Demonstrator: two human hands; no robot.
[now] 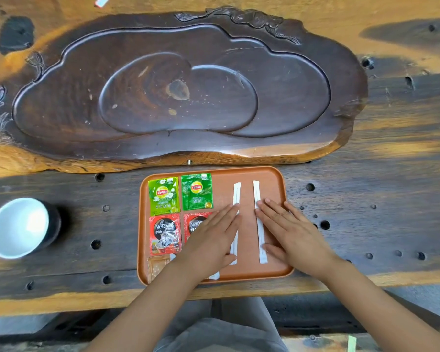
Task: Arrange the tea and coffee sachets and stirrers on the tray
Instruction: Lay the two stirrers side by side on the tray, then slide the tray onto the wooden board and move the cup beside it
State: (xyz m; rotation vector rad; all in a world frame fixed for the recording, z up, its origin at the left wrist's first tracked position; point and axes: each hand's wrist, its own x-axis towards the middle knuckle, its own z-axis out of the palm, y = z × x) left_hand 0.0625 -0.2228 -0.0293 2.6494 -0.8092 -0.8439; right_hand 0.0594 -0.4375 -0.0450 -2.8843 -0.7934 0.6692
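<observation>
An orange-brown tray (269,176) sits at the table's near edge. Two green Lipton tea sachets (163,195) (197,191) lie side by side at its far left. Below them lie two red Nescafe coffee sachets (165,233) (192,224), the right one partly under my left hand. A tan sachet (156,268) lies at the near left corner. Two white wrapped stirrers (236,194) (257,194) lie lengthwise in the right half. My left hand (214,240) rests flat with fingers against the left stirrer. My right hand (290,232) lies flat beside the right stirrer, touching it.
A large dark carved wooden tea board (178,92) fills the table behind the tray. A white-lined dark cup (18,227) stands at the left. The wooden tabletop (366,199) has several round holes. My grey-trousered lap (221,331) shows below the table edge.
</observation>
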